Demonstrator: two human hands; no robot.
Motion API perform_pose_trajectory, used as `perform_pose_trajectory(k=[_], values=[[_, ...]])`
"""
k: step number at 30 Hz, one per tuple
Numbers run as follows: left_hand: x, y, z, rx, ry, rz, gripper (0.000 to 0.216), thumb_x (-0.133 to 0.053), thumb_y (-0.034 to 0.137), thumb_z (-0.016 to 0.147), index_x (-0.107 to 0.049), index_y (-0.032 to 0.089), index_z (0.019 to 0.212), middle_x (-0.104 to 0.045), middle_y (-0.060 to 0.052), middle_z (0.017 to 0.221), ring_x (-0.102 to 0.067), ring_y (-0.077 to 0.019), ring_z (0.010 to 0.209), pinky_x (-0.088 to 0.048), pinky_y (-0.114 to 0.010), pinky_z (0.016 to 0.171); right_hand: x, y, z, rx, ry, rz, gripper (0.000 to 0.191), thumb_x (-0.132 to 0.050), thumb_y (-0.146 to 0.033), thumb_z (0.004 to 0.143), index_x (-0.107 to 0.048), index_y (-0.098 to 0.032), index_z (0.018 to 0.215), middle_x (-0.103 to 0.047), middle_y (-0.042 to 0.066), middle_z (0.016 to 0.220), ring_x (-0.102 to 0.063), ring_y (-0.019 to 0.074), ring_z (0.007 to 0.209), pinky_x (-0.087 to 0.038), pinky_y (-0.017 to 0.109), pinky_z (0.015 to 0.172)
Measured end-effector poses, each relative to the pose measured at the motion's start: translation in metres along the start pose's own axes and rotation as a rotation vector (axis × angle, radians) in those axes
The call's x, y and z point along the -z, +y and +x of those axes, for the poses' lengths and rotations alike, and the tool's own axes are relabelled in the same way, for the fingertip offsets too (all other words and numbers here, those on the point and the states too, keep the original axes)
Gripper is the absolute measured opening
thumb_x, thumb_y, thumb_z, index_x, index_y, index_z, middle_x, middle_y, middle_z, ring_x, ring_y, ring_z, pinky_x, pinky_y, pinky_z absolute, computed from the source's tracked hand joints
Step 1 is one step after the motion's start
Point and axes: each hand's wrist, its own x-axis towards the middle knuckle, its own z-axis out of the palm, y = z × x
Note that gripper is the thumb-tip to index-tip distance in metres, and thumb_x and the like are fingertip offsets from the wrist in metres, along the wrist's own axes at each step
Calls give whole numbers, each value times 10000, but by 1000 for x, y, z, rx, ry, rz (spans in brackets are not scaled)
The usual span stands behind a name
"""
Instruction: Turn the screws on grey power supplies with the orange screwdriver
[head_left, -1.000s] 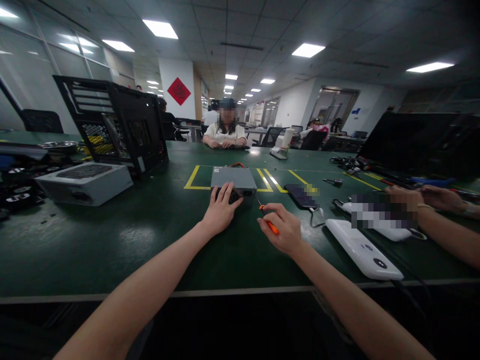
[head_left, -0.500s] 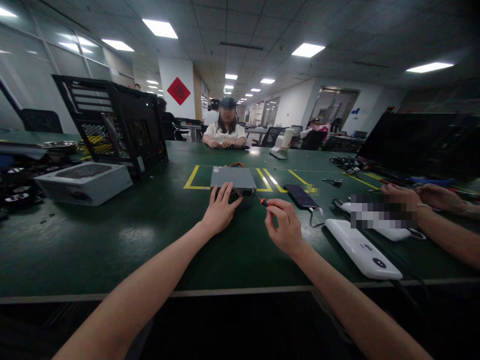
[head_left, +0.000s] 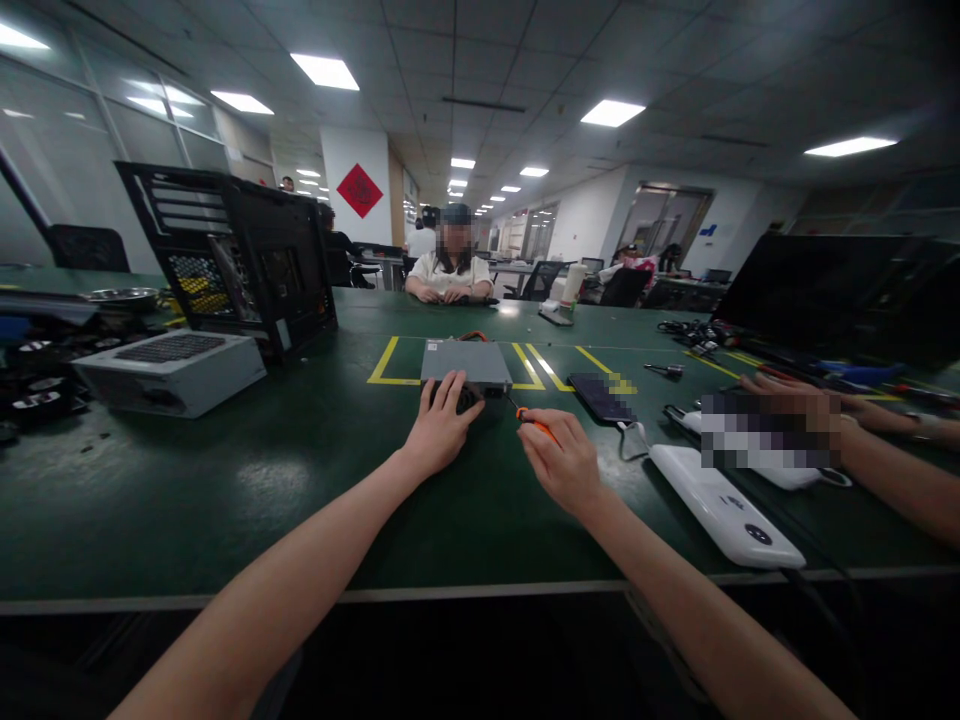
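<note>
A grey metal computer power supply unit [head_left: 466, 362] sits on the green table straight ahead, with coloured wires behind it and a dark front face. My left hand [head_left: 441, 425] grips its front, fingers over the upper front edge and thumb towards the right, partly hiding that face. In my right hand [head_left: 562, 460] is a screwdriver [head_left: 541, 428] with an orange and black handle, pinched between thumb and fingers. Its thin shaft points up and left to the unit's front right corner; whether the tip touches there I cannot make out.
A black computer case [head_left: 240, 265] and another power supply unit [head_left: 172, 370] stand left. On the right lie a phone [head_left: 600, 397], a white power bank [head_left: 724, 505] and another person's hands [head_left: 806, 410]. Someone [head_left: 450, 270] sits opposite.
My right hand has shifted slightly down, its fingers closing further around the screwdriver, and more of the orange handle shows. My left hand stays on the power supply unit.
</note>
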Motion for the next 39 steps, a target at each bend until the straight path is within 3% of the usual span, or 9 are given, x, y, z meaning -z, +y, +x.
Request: perform_pose_trajectory(k=[12,16,21,25,29,33,39], values=[[1,0,0,0,6,-12,478,-557,164,778,-538,286,1240,-241,-113,1485,-167,-299,1379,-140,-541,1098,-1,1,-2,-48,11,95,272,-496,-93,819,-472,-225,1056,-539,111,1127,-557,198,1029,-527,352,800],[1,1,0,9,1,-12,455,-549,169,785,-552,288,1224,-247,-107,1484,-177,-296,1377,-137,-535,1101,0,1,-1,-27,-1,61,229,-538,-115,817,-490,-234,1006,-570,85,1026,-571,195,960,-524,350,789],[2,0,1,9,-7,-16,462,-549,164,784,-545,286,1230,-241,-126,1483,-174,-303,1377,-140,-542,1095,0,0,-1,-78,48,150,309,-523,-100,807,-426,-210,1079,-518,128,1117,-545,213,1048,-532,362,786],[2,0,0,-2,-5,-15,464,-551,169,786,-539,283,1235,-233,-139,1481,-167,-306,1379,-145,-544,1092,0,0,0,-81,34,111,240,-533,-141,820,-461,-228,1032,-554,87,998,-573,200,933,-531,362,753],[2,0,0,6,-2,-12,461,-551,165,785,-544,282,1232,-240,-138,1479,-170,-304,1378,-146,-542,1094,0,1,0,-80,65,145,315,-505,-101,814,-415,-204,1097,-539,130,1091,-560,212,1011,-532,370,774],[1,1,1,12,0,-22,460,-547,162,785,-548,290,1227,-245,-112,1484,-176,-299,1377,-131,-540,1100,0,1,0,-83,19,100,230,-509,-123,824,-463,-219,1029,-555,105,1037,-572,208,970,-531,370,776],[1,0,0,2,2,-13,467,-554,167,782,-543,289,1233,-243,-114,1482,-169,-298,1378,-139,-546,1096,0,0,0,-101,53,154,287,-514,-117,810,-433,-220,1065,-535,113,1076,-564,212,995,-535,378,768]])
